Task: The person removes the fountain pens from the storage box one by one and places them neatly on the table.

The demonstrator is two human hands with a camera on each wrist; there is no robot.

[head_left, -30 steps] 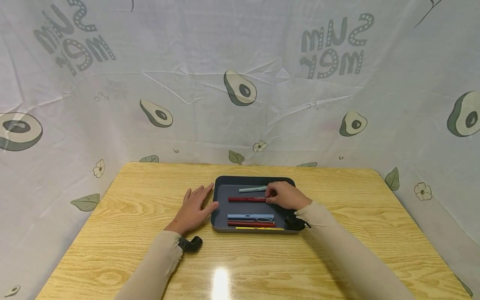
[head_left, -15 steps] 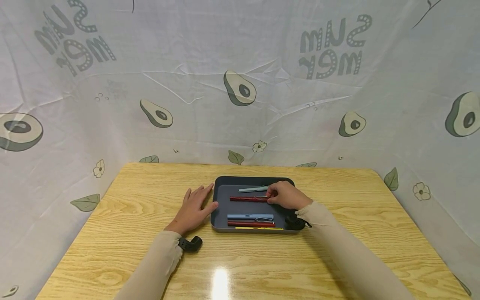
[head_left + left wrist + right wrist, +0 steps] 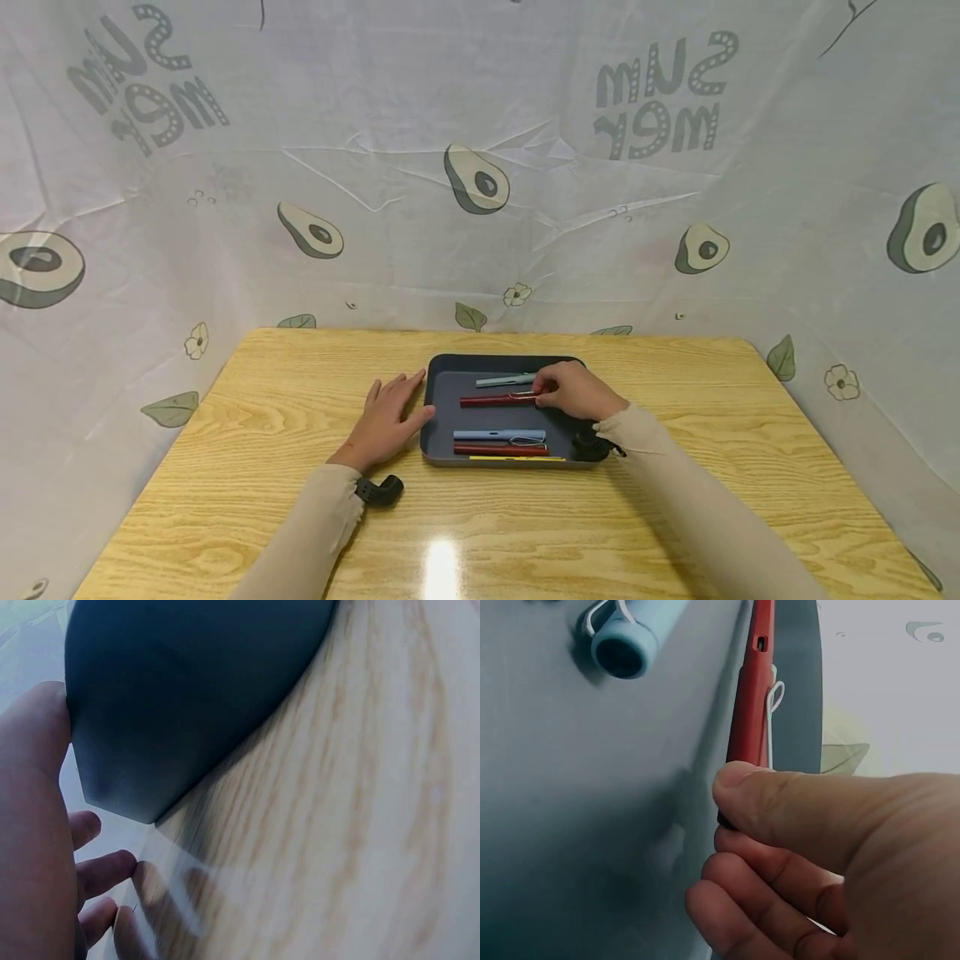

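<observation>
A dark grey tray [image 3: 495, 420] lies on the wooden table with several pens in it. My right hand [image 3: 573, 392] pinches the cap end of a red pen [image 3: 487, 402] between thumb and fingers, over the tray's back half. The right wrist view shows the thumb on this red pen [image 3: 751, 712], its wire clip facing up the side. Just behind it is a pale blue-green pen [image 3: 501, 381], its right end hidden by my fingers. My left hand [image 3: 384, 423] lies spread at the tray's left wall [image 3: 180, 697], the thumb at the rim.
Along the tray's front side lie a blue pen [image 3: 498, 435], a second red pen [image 3: 498, 449] and a thin yellow pen [image 3: 517, 458]. The tray's raised rim surrounds them. Behind the table [image 3: 315, 367] hangs a white curtain [image 3: 390, 275] with avocado prints.
The pinched red pen has shifted a little to the right and now tilts slightly, its right end higher. My left hand has stayed in place on the tray's left side.
</observation>
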